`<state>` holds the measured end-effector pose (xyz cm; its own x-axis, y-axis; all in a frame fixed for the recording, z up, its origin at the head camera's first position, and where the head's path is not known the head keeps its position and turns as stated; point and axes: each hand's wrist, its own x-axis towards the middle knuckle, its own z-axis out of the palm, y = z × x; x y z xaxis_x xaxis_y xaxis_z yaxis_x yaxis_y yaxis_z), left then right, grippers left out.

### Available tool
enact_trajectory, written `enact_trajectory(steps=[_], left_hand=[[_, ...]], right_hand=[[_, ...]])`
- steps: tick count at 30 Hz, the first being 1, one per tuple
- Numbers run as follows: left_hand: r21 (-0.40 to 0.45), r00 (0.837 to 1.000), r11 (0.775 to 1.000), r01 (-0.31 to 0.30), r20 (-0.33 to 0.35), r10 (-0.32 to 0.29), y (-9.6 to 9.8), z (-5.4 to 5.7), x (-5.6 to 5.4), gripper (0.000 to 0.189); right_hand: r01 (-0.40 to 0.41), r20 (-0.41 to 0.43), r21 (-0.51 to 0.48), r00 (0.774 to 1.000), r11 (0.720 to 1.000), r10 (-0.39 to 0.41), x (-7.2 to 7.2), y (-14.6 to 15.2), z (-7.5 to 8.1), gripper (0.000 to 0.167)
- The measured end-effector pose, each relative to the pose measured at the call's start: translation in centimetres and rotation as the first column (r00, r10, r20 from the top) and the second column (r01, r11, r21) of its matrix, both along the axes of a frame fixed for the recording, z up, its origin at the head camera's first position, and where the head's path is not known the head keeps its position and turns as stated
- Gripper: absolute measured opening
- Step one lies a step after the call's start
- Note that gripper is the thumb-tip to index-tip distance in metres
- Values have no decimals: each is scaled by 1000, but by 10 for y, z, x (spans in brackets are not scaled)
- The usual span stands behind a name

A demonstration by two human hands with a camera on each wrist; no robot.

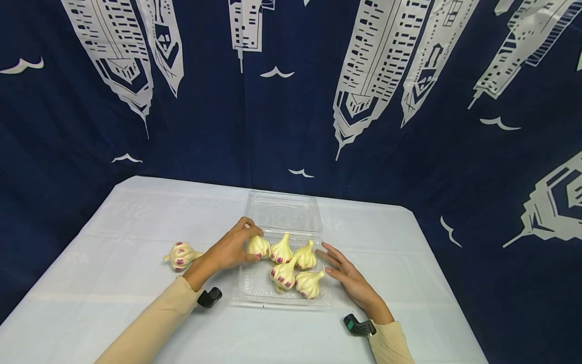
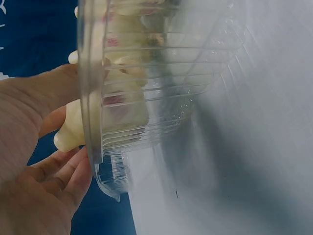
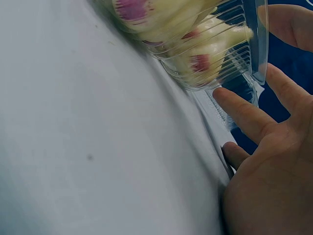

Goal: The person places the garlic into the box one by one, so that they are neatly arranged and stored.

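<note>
My left hand reaches over the left side of a clear plastic clamshell container. Its thumb and fingers bracket a garlic bulb, cream with purple marks, at the back left. In the left wrist view the thumb crosses the rim and that bulb stands between thumb and fingers. Several more garlic bulbs sit in the container, to the right of it. My right hand is at the container's right side, fingers spread and loosely extended. The right wrist view shows its fingertips right at the wall and rim.
The container's lid lies folded back behind its base. Another garlic bulb lies on the white-covered table, left of the container and beside my left wrist. A dark blue printed curtain hangs behind the table.
</note>
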<state>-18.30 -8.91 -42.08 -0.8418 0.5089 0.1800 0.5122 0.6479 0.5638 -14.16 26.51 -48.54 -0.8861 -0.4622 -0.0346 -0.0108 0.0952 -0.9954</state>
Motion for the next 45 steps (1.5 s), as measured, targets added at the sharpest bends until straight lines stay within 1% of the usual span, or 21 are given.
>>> enact_trajectory(steps=[2, 7, 10, 14, 17, 23, 28, 34, 36, 41, 45], left_hand=[[-19, 1000, 1000, -2, -8, 1, 0, 0, 1, 51], [-74, 998, 997, -15, -57, 11, 0, 0, 2, 51], [-87, 998, 996, -22, -61, 17, -1, -1, 3, 53], [-79, 998, 997, -27, -53, 23, -1, -2, 4, 54], [-77, 997, 997, -30, -70, 25, -2, -3, 5, 55], [-29, 995, 999, -38, -89, 36, -10, -2, 7, 54], [20, 993, 998, -60, -103, 62, -25, -1, 12, 53], [67, 987, 992, -111, -108, 117, -52, 0, 21, 57], [64, 984, 989, -136, -107, 143, -62, 0, 25, 57], [51, 976, 978, -203, -70, 207, -87, -1, 33, 54], [49, 971, 972, -232, -55, 234, -102, -4, 36, 52]], right_hand=[[-1, -2, -1, 1000, 1000, 1, 0, 0, 0, 64], [-1, -3, 2, 1000, 1000, 1, 0, -1, 0, 64], [2, 1, 6, 1000, 1000, -2, 0, -1, -1, 64], [6, 7, 3, 1000, 1000, -6, 0, -2, -1, 64], [8, 11, 5, 1000, 1000, -8, 0, -2, -2, 64], [16, 16, 14, 1000, 1000, -16, 0, -3, -2, 64], [11, 9, 13, 1000, 1000, -11, 0, -2, -2, 64], [15, 10, 5, 1000, 1000, -15, 0, -2, 0, 64], [15, 9, 7, 1000, 1000, -15, 0, -3, 1, 65], [14, 9, 3, 1000, 1000, -14, 1, -4, 2, 65], [10, 6, -1, 1000, 1000, -10, 1, -4, 2, 65]])
